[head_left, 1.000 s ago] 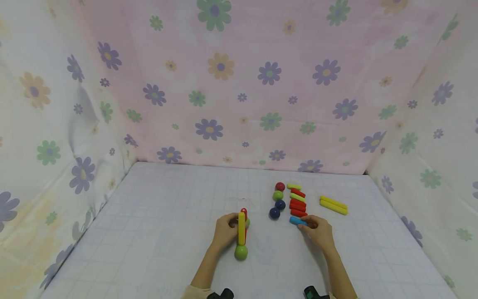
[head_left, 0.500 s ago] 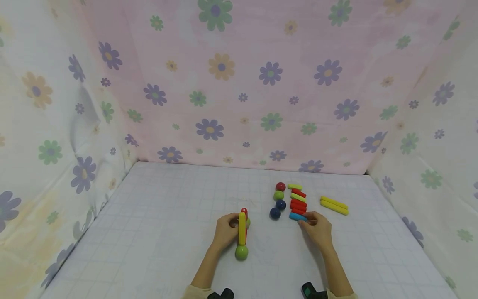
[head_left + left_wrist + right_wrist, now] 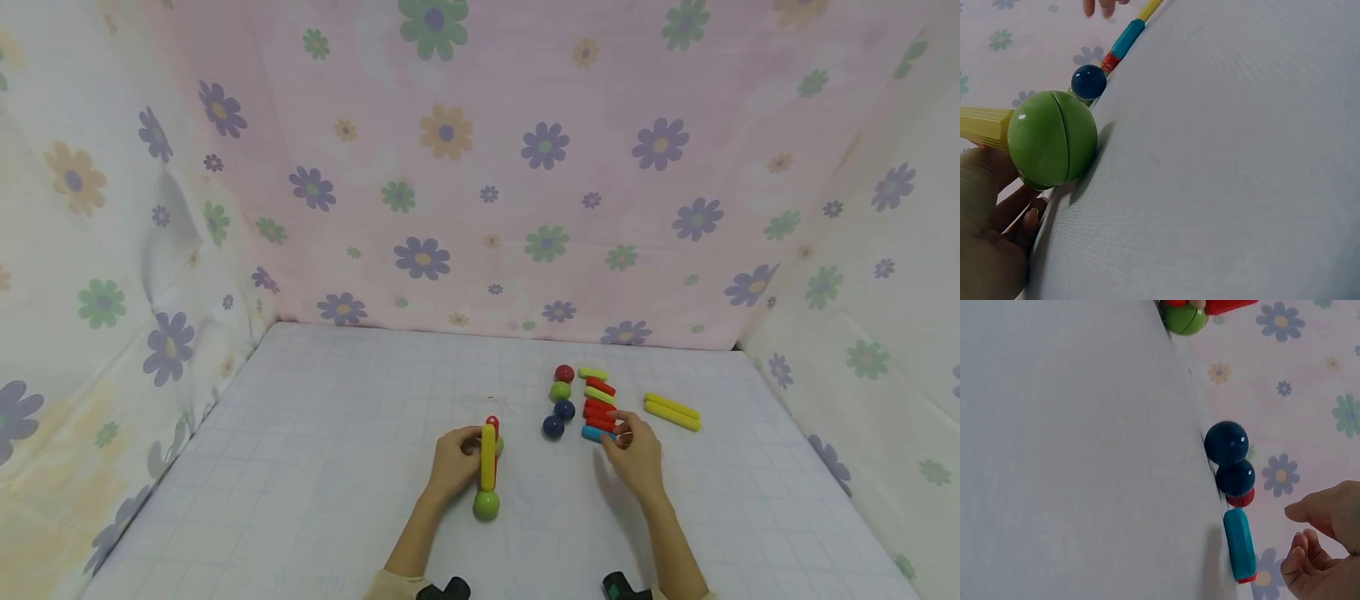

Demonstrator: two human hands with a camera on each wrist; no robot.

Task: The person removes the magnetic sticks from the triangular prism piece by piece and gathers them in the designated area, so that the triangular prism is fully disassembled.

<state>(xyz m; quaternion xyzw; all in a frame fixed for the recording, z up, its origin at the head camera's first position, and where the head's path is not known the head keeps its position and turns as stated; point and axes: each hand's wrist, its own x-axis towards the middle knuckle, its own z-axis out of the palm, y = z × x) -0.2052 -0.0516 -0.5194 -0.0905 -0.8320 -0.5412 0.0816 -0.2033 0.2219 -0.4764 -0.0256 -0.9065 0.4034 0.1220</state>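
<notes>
Holding a yellow stick (image 3: 487, 457) on a green ball (image 3: 486, 504) in left hand (image 3: 452, 463) grip, right hand (image 3: 636, 454) loosely open beside blue stick (image 3: 596, 433), no writing legible

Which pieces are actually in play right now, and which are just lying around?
In play:
left hand gripping yellow stick on green ball
right hand beside blue stick

Lying about:
red sticks
dark blue balls
two yellow sticks

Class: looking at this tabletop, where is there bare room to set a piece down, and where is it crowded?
Bare: the wide stretch left of the left hand, the far strip along the flowered cloth, and the gap between both hands. Crowded: around the right hand, where the balls, the short sticks and the yellow sticks cluster.
</notes>
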